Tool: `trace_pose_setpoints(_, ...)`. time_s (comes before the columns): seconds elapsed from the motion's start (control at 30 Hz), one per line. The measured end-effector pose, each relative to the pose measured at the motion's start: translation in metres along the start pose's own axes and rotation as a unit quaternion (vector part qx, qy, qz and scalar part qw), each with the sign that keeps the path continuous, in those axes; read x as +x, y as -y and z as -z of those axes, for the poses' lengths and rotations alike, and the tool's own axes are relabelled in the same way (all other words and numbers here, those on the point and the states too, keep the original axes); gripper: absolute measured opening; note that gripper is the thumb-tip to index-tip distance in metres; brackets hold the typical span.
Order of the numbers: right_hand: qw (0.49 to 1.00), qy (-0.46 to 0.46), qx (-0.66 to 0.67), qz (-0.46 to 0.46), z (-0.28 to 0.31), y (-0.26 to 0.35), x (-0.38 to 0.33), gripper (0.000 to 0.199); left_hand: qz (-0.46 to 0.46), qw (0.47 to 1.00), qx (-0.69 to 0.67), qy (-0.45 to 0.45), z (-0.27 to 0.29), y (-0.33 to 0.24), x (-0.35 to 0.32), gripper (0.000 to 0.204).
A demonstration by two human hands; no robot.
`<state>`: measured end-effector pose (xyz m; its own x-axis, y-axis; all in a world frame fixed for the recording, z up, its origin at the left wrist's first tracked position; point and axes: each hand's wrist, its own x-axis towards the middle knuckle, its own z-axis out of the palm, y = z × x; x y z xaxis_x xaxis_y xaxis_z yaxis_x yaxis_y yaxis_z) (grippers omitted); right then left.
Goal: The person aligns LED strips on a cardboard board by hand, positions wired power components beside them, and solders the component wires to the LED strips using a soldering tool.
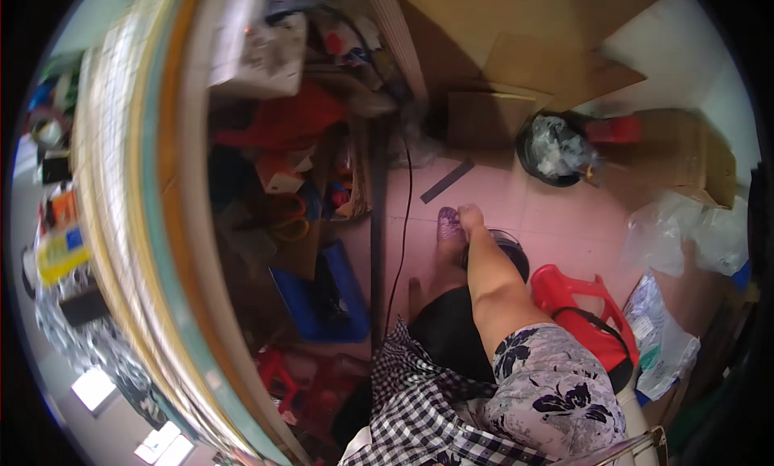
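Note:
My right hand [470,218] reaches down along my leg to the pink tiled floor. Its fingers are curled against the edge of a purple slipper [447,222] on my foot. The hand is too small in the picture to show whether it grips the slipper or only touches it. Under my forearm lies a dark round bowl-like thing [513,255], partly hidden by the arm. My left hand is out of view. I wear a floral sleeve and a black-and-white checked cloth over my lap.
A red plastic stool [582,303] stands to my right and a black bin [555,150] lined with a plastic bag stands further off. Cardboard sheets [492,118] lean behind it. A table edge [165,224] curves on the left over a blue tray [324,295] and clutter. A black cable [404,216] hangs down.

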<state>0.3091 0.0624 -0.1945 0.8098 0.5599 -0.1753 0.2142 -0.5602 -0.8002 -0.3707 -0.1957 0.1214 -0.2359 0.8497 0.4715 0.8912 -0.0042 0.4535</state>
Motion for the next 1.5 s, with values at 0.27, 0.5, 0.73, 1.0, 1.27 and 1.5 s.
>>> trace_pose_setpoints(0.27, 0.999, 0.036, -0.027, -0.003, 0.008, 0.004, -0.029, 0.044, -0.021, 0.993, 0.028, 0.111, 0.044, 0.032, 0.074, 0.066)
trace_pose_setpoints(0.5, 0.97, -0.056, 0.02, -0.236, 0.013, 0.067, -0.034, 0.049, -0.001, 0.985, 0.024, 0.169, 0.068, 0.037, 0.113, 0.064)
trace_pose_setpoints(0.73, 0.96, 0.017, 0.279, 0.004, 0.05, 0.064, -0.036, 0.047, 0.076, 0.985, -0.068, 0.138, 0.034, 0.043, 0.05, 0.062)
trace_pose_setpoints(1.0, 0.798, 0.05, 0.593, -0.094, 0.206, 0.01, -0.082, 0.024, -0.026, 0.976, 0.037, 0.214, -0.047, -0.088, 0.07, 0.062)
trace_pose_setpoints(1.27, 0.934, 0.164, 0.029, 0.317, 0.188, 0.226, -0.027, 0.049, -0.168, 0.948, 0.175, 0.207, -0.176, -0.197, 0.226, 0.063)
trace_pose_setpoints(1.5, 0.696, 0.248, -0.345, 0.579, 0.136, 0.402, -0.041, 0.044, -0.193, 0.953, 0.18, 0.151, -0.2, -0.188, 0.247, 0.061)
